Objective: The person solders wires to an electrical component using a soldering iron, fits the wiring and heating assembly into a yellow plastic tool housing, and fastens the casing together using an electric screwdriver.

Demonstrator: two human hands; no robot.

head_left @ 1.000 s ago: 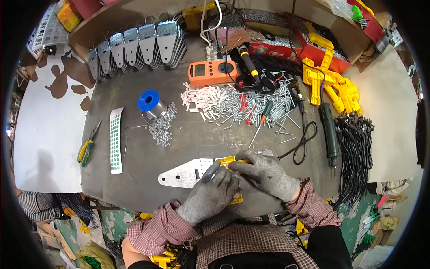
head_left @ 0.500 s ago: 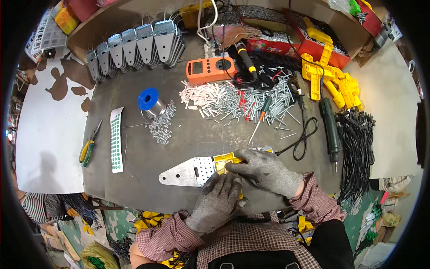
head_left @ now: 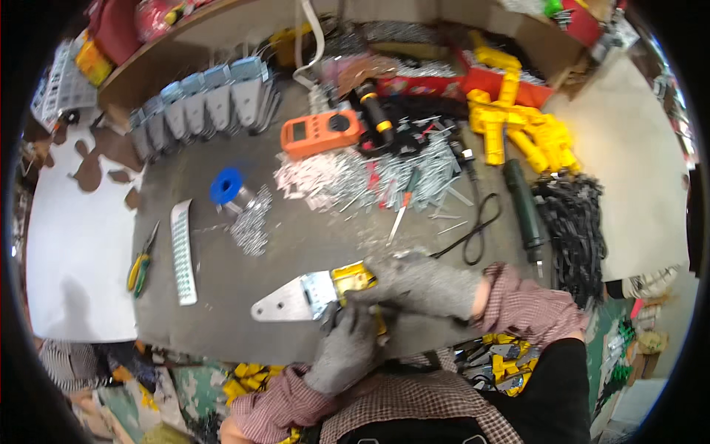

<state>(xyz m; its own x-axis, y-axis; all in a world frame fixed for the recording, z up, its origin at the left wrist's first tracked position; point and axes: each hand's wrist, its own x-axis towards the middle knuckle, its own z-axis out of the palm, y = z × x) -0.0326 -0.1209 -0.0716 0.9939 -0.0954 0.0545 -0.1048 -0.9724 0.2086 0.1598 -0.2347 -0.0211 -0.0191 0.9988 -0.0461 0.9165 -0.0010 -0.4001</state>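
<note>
1. At the back of the counter (head_left: 222,325) I see a red box (head_left: 433,87) with small greyish metal bits heaped in it; they blur too much to sort.
2. Another red box (head_left: 521,92) stands to its right, with yellow plastic parts (head_left: 521,126) piled against its front.
3. A blue-flanged spool (head_left: 226,185) carries silvery wire, and small metal rings (head_left: 253,226) lie loose beside it.
4. The yellow housing (head_left: 353,277), joined to a pale metal plate (head_left: 285,302), lies at the counter's near side, between and just beyond the person's hands.
5. The gloved right hand (head_left: 414,285) has its grip closed on the housing's right end.
6. The gloved left hand (head_left: 344,348) has bent fingers at the near edge; whether its grip is clamped there I cannot tell.
7. Beyond the hands, a screwdriver (head_left: 403,207) points toward them from loose screws (head_left: 429,177), and a looped black cord (head_left: 481,237) lies beyond the right forearm.
8. Farther right are a dark green power driver (head_left: 523,211) and bundled black cables (head_left: 573,237).
9. An orange meter (head_left: 321,133) sits behind pale little sleeves (head_left: 310,177).
</note>
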